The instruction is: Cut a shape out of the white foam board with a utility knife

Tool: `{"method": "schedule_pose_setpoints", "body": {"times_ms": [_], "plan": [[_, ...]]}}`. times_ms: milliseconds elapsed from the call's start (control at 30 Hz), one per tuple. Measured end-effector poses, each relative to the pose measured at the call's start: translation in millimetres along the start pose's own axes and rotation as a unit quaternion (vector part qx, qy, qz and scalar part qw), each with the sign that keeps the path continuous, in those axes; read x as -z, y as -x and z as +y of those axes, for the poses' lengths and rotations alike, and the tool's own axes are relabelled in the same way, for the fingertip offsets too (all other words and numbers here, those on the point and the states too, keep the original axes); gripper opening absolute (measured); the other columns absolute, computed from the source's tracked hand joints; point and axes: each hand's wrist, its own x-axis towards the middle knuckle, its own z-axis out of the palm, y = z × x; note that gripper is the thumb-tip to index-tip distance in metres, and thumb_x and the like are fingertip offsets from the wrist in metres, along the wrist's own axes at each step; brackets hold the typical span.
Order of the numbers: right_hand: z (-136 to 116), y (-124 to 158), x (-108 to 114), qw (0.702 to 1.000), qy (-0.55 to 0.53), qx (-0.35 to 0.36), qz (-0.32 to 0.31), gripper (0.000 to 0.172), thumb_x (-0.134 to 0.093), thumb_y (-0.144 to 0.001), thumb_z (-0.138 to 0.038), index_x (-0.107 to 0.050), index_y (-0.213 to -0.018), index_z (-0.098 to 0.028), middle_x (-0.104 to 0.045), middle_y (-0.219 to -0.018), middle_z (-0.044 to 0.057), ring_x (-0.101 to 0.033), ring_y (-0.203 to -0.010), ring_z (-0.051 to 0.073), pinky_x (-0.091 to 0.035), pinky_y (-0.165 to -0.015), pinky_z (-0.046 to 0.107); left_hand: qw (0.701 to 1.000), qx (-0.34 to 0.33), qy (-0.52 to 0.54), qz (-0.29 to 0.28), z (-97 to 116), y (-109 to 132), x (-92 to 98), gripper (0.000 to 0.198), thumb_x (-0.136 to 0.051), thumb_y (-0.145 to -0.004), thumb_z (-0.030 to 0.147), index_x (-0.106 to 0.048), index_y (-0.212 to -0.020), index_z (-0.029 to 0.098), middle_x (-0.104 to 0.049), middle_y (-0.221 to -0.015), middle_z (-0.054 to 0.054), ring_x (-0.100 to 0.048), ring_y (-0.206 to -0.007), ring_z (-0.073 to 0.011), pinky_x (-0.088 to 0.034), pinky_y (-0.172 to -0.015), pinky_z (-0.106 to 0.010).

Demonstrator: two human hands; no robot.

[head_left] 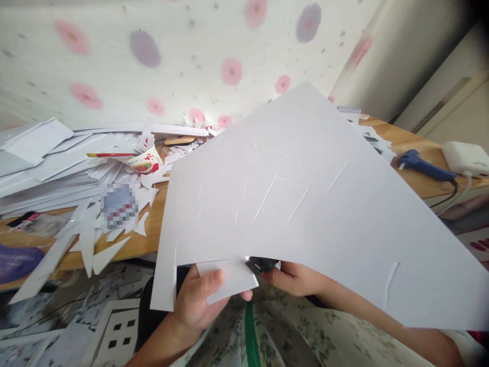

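Observation:
A large white sheet (336,214) with several scored lines spans the middle, tilted over the table's front edge. Below its lower edge, my left hand (202,295) pinches a small white piece (229,278), thumb on top. My right hand (294,279) is closed around a black tool (263,264) at the sheet's lower edge, beside the small piece's right corner. Most of the tool and some of my right fingers are hidden, so its kind is unclear.
White offcuts (110,255) and stacked sheets (23,173) cover the left of the wooden table (153,234), with a paper cup (147,162) and red brush. A blue glue gun (428,165) and white box (466,158) are at right. Cut pieces lie below left.

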Motion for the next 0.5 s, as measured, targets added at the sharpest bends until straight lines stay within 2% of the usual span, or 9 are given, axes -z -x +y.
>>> {"method": "schedule_pose_setpoints", "body": {"times_ms": [233, 500], "plan": [[17, 12, -10, 0.999, -0.051, -0.02, 0.0, 0.022, -0.048, -0.089, -0.035, -0.067, -0.083, -0.024, -0.067, -0.077, 0.003, -0.061, -0.078, 0.019, -0.053, -0.071, 0.03, 1.0, 0.027, 0.009, -0.012, -3, 0, -5.2, 0.026, -0.068, -0.079, 0.04, -0.077, -0.073, 0.016, -0.068, -0.057, -0.005, -0.064, -0.054, -0.0176, -0.049, -0.055, -0.026], [28, 17, -18, 0.994, -0.098, -0.056, -0.008, 0.022, -0.054, -0.087, -0.039, -0.07, -0.088, -0.025, -0.07, -0.085, 0.004, -0.063, -0.088, 0.021, -0.053, -0.079, 0.031, 0.999, 0.046, 0.0, -0.026, -3, 3, -7.7, 0.028, -0.067, -0.079, 0.041, -0.076, -0.068, 0.018, -0.069, -0.055, -0.005, -0.061, -0.051, -0.0155, -0.044, -0.052, -0.025]]}}
